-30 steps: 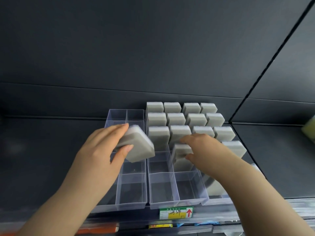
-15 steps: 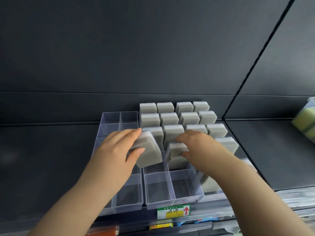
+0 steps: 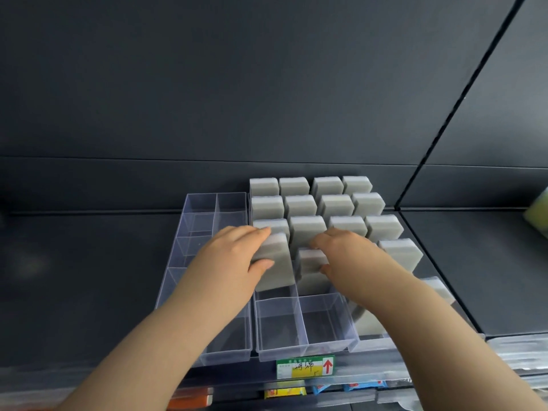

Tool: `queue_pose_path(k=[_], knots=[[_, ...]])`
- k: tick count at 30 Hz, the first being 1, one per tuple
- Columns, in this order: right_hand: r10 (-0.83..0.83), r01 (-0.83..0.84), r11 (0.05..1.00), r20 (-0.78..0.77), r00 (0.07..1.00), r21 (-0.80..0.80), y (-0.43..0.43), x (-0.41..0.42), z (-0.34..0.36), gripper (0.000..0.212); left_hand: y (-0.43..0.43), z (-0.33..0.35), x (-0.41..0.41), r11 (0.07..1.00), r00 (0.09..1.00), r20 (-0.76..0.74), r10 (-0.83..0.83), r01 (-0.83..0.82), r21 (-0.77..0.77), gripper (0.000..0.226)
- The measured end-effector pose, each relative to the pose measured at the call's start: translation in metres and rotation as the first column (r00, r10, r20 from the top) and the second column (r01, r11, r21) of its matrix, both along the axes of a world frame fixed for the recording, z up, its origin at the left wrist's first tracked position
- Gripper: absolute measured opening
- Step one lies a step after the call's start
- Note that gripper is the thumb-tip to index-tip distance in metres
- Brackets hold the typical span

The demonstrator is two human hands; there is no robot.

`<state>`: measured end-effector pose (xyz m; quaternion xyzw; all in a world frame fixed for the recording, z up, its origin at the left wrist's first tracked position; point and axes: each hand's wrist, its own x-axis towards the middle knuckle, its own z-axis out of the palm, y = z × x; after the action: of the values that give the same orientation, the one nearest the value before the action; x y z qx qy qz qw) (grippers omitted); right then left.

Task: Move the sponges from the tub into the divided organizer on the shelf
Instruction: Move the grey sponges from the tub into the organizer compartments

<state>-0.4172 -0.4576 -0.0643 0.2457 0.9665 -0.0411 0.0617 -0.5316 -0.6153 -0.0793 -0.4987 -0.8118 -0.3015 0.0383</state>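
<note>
I am holding one grey sponge (image 3: 274,262) upright at centre frame, its lower edge sitting at the mouth of a compartment in the clear organizer (image 3: 326,347). I judge it has to go in on edge, since the cells are narrow. My left hand (image 3: 231,259) is pinching it, fingers pressed together over the top, thumb on the near face. Just right of it, my right hand (image 3: 350,253) is gripping a second sponge (image 3: 311,256), fingers curled over its top, probably to seat it level with the filled rows (image 3: 299,203) behind. A second organizer (image 3: 201,203), left of centre, is sitting unfilled on the shelf (image 3: 89,277). The tub is not showing in frame.
</note>
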Motion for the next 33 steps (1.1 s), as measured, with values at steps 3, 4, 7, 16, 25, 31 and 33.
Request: queue_pose_path(k=[3,4,7,16,25,31,33], knots=[[0.005,-0.005,1.0,0.006,1.0,-0.006,-0.001,0.0,-0.001,0.032,0.005,-0.01,0.001,0.998,1.0,0.009,-0.018,0.019,-0.06,0.049],[0.008,-0.008,1.0,0.006,1.0,-0.007,-0.001,0.0,-0.001,0.032,0.007,-0.014,0.0,0.996,1.0,0.007,-0.025,0.025,-0.083,0.049],[0.01,-0.01,1.0,-0.005,1.0,-0.002,-0.001,0.001,-0.002,0.032,0.014,-0.024,-0.001,0.987,0.999,-0.006,-0.043,0.041,-0.157,0.048],[0.003,-0.003,1.0,-0.047,0.999,-0.01,-0.003,0.004,-0.002,0.033,0.022,-0.024,-0.003,0.976,0.997,-0.03,-0.068,0.06,-0.21,0.044],[-0.038,0.027,0.998,-0.196,0.98,-0.058,0.001,0.015,0.009,0.053,0.02,0.01,-0.004,0.982,0.977,-0.184,-0.112,0.08,-0.172,0.049],[-0.026,0.042,0.999,-0.425,0.905,0.028,0.016,0.069,0.035,0.056,0.039,0.047,0.036,0.988,0.944,-0.301,-0.132,0.151,0.04,0.039],[-0.043,0.078,0.996,-0.483,0.874,0.052,0.025,0.096,0.042,0.057,0.053,0.056,0.06,0.977,0.932,-0.324,-0.163,0.198,0.08,0.042]])
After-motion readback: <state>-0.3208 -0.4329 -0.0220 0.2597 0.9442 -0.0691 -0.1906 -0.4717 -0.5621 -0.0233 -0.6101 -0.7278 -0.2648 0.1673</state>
